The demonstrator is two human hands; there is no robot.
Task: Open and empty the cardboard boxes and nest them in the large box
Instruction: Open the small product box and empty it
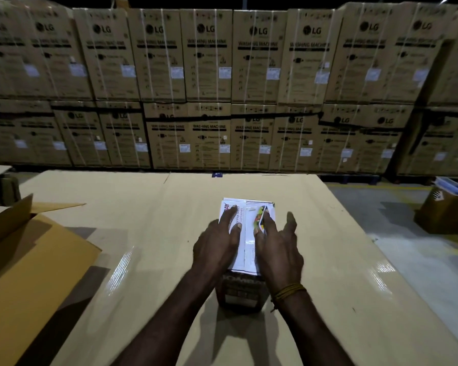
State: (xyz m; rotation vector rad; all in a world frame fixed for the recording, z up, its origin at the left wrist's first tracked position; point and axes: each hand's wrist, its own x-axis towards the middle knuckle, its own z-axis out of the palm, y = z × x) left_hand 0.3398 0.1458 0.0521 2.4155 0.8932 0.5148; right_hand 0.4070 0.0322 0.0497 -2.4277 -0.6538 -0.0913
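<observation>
Both hands flat on a small printed box on a cardboard-covered table.

The left hand (pixel 218 243) and right hand (pixel 275 245) lie with fingers spread and straight on the white top flaps of the small box (pixel 245 249), mid-table (pixel 143 233); the large open box (pixel 24 260) sits at the left edge; stacked washing machine cartons (pixel 209 75) fill the background.
</observation>
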